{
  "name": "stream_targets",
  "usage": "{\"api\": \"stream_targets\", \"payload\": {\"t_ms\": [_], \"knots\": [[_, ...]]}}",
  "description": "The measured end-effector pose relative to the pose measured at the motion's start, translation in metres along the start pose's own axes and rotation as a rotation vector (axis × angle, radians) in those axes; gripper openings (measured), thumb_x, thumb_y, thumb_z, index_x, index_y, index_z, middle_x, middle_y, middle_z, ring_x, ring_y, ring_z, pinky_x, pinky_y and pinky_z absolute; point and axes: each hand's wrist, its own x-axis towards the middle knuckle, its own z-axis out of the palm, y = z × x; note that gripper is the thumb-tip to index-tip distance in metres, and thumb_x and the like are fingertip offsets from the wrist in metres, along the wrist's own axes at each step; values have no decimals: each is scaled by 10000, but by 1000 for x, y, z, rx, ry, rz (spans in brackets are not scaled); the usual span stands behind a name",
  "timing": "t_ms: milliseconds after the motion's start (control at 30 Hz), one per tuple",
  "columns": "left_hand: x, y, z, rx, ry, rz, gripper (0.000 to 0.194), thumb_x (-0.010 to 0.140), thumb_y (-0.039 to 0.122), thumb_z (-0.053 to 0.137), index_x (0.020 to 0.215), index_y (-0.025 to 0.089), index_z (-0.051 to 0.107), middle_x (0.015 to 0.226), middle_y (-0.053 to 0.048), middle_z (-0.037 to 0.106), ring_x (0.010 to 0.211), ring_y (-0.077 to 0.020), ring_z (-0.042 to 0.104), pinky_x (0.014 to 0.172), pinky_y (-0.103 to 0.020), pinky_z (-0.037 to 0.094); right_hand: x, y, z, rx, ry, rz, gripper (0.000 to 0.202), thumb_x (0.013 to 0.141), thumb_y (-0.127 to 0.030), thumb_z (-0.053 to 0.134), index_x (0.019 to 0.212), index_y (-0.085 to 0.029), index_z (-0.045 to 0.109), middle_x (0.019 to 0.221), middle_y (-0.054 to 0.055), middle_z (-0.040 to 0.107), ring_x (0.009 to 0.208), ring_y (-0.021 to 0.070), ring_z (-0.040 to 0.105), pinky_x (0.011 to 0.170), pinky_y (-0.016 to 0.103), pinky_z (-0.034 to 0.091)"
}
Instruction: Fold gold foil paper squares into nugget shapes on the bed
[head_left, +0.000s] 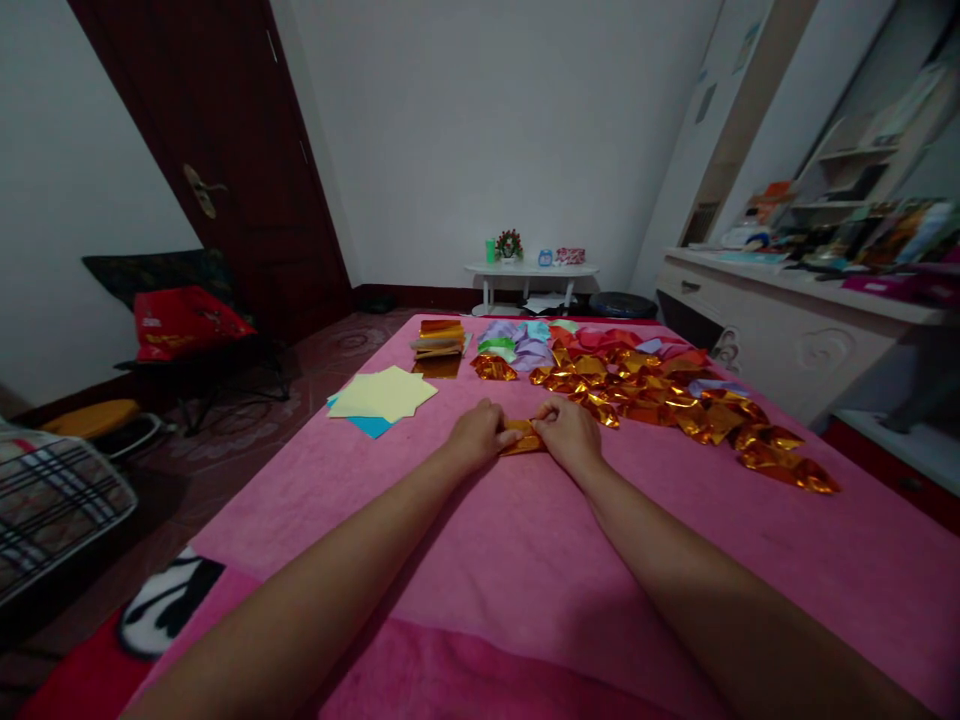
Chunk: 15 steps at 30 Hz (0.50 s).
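Between my two hands a piece of gold foil paper (523,438) lies folded on the pink cloth. My left hand (480,432) is closed on its left end, with the thumb pressing on top. My right hand (568,430) pinches the right end, fingertips at its upper edge. Right beyond them, shiny folded gold foil pieces (637,390) are heaped across the cloth. A single folded gold piece (493,367) sits just past my left hand. The underside of the held paper is hidden.
Pale yellow paper sheets (386,393) overlap a blue sheet (371,426) at the left. Behind them stands a stack of gold foil sheets (439,345). Purple, green and red folded papers (529,345) lie at the back. A white side table (531,270) stands by the wall.
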Motion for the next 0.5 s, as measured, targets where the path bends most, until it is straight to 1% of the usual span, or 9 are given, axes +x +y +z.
{"api": "stream_targets", "payload": {"t_ms": [100,167,200,267,367,433,500], "knots": [[3,-19,1,-218,-48,64,199,711,332,679,795,156,639,746,-16,590,627,-125,528,548,-216,377,-1,-1,0,4,-5,-5,56,659,-202,613,674,-244,645,665,-24,679,618,145,596,503,239,313],[6,-24,3,-316,-75,65,222,675,328,703,794,152,639,689,6,575,579,-111,499,517,-207,359,-1,-1,0,-3,-5,-7,57,654,-192,617,668,-240,644,661,-24,677,616,143,596,501,236,314],[6,-24,4,-330,-78,52,252,656,349,716,792,152,638,677,10,572,569,-110,492,509,-207,353,-2,-1,-1,-3,-5,-8,56,654,-190,618,668,-238,643,662,-24,677,619,142,597,504,235,318],[6,-19,5,-281,-60,6,345,620,440,734,785,153,636,693,2,578,575,-115,497,509,-212,350,-1,-1,-2,-2,-13,-1,55,659,-192,619,677,-235,648,668,-24,679,630,143,602,516,233,332],[0,-6,5,-121,18,-47,463,618,574,701,806,156,637,797,-38,598,649,-142,540,555,-231,377,0,-2,-7,-4,-45,29,89,676,-185,598,714,-232,663,694,-14,684,657,157,615,549,243,371],[-5,0,4,-58,48,-44,453,649,570,683,831,158,638,859,-62,600,716,-170,569,602,-248,408,1,-9,-9,2,-1,-9,141,698,-173,576,785,-229,672,791,6,700,726,171,628,630,266,418],[-8,3,3,-54,46,-34,407,671,526,685,841,159,643,881,-77,603,766,-197,585,651,-271,434,1,-25,-8,45,97,-115,185,739,-189,560,886,-233,664,960,27,695,848,186,627,769,305,440]]}}
